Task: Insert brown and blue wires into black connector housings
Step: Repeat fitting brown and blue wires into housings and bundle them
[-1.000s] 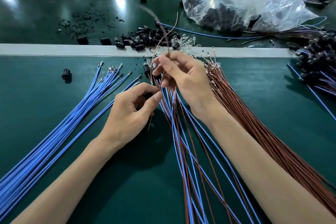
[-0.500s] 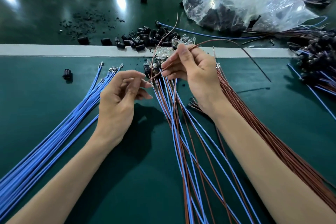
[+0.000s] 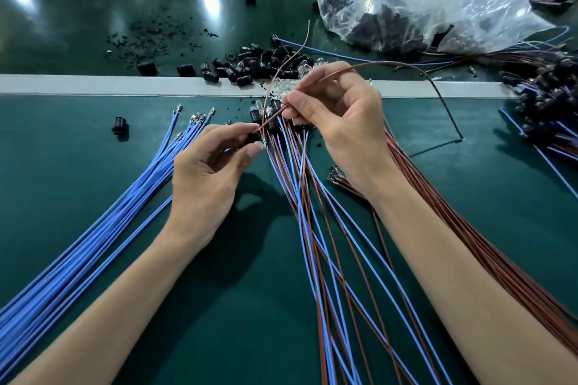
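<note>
My left hand [image 3: 208, 178] pinches a small black connector housing [image 3: 251, 137] between thumb and forefinger. My right hand [image 3: 339, 131] pinches a brown wire [image 3: 416, 70] that arcs up and right, its far end touching the mat. The wire's near tip meets the housing at my left fingertips. A second thin brown wire [image 3: 292, 58] curls upward from there. A fan of loose blue wires [image 3: 103, 228] lies at the left, a bundle of brown wires [image 3: 463, 228] at the right. Finished blue-and-brown pairs [image 3: 316, 244] run down the middle, their housings partly hidden by my right hand.
A heap of loose black housings [image 3: 259, 64] lies beyond the grey strip [image 3: 93, 84]. A clear plastic bag [image 3: 406, 0] of black parts sits at the back right. More assembled pieces [image 3: 547, 94] pile at the right edge. One stray housing [image 3: 119, 126] stands left.
My right hand drew a brown wire out of the bundle and brought its tip to the housing. My left hand lifted slightly toward it.
</note>
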A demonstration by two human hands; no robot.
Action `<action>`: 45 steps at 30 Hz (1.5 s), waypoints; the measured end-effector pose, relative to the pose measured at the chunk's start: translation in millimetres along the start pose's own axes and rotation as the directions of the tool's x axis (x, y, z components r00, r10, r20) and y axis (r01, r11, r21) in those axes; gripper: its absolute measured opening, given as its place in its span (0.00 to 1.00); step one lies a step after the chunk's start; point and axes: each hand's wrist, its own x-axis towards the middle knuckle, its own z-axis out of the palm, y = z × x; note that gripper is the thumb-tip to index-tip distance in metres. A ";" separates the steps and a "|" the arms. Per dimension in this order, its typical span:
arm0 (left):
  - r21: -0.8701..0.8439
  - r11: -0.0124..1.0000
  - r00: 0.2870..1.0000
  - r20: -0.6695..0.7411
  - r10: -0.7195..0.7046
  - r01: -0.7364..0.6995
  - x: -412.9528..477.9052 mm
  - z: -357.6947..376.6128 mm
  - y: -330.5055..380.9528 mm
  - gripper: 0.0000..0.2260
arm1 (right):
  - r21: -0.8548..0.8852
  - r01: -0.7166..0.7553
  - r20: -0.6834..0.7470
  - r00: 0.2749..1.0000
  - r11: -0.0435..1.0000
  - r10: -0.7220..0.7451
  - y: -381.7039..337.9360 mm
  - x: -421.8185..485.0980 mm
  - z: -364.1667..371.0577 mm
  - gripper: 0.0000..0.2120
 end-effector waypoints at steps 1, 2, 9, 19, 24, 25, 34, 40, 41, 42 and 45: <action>-0.004 1.000 1.000 -0.003 -0.008 0.008 -0.1 0.4 -0.7 0.10 | -0.016 -0.002 0.008 1.000 1.000 0.003 -0.2 0.0 -0.3 0.09; -0.013 1.000 1.000 -0.011 -0.014 0.014 -0.3 0.6 -1.2 0.10 | -0.034 -0.009 0.021 1.000 0.999 0.010 -0.2 0.1 -0.6 0.09; 0.011 0.999 0.997 -0.063 -0.040 0.040 1.0 -0.3 -6.4 0.08 | -0.115 -0.042 0.076 0.996 0.993 0.051 0.2 2.0 -3.8 0.06; 0.059 0.997 0.999 0.004 -0.044 0.044 -0.1 1.8 -4.9 0.07 | -0.165 -0.024 0.084 0.996 0.986 0.039 2.5 3.0 -4.9 0.06; 0.128 0.992 0.999 0.034 -0.008 0.004 -1.8 3.8 -1.1 0.08 | -0.218 -0.031 0.121 0.991 0.975 0.058 3.2 0.6 -1.9 0.07; 0.135 0.991 0.999 0.037 -0.012 0.007 -1.8 3.6 -0.8 0.08 | -0.236 -0.040 0.151 0.985 0.971 0.077 3.4 -0.3 -0.5 0.07; 0.185 0.983 0.997 0.075 -0.014 0.000 -3.7 4.4 5.2 0.07 | -0.353 -0.046 0.071 0.995 0.934 0.076 11.8 -2.2 5.5 0.04; 0.163 0.986 0.995 0.086 -0.052 0.037 -4.0 3.6 7.3 0.04 | -0.369 -0.134 0.167 0.964 0.920 0.208 10.1 -0.1 -0.8 0.05; 0.144 0.988 0.994 0.081 -0.074 0.062 -4.2 3.9 7.1 0.04 | -0.252 -0.185 0.126 0.967 0.950 0.222 7.8 0.8 -1.0 0.06; 0.128 0.989 0.993 0.078 -0.090 0.080 -4.4 4.0 7.0 0.04 | -0.124 -0.221 0.072 0.970 0.967 0.231 5.4 1.8 -1.4 0.07; 0.115 0.989 0.990 0.094 -0.108 0.097 -5.1 3.5 7.7 0.05 | -0.129 -0.219 -0.045 0.976 0.967 0.215 4.7 3.5 -3.6 0.12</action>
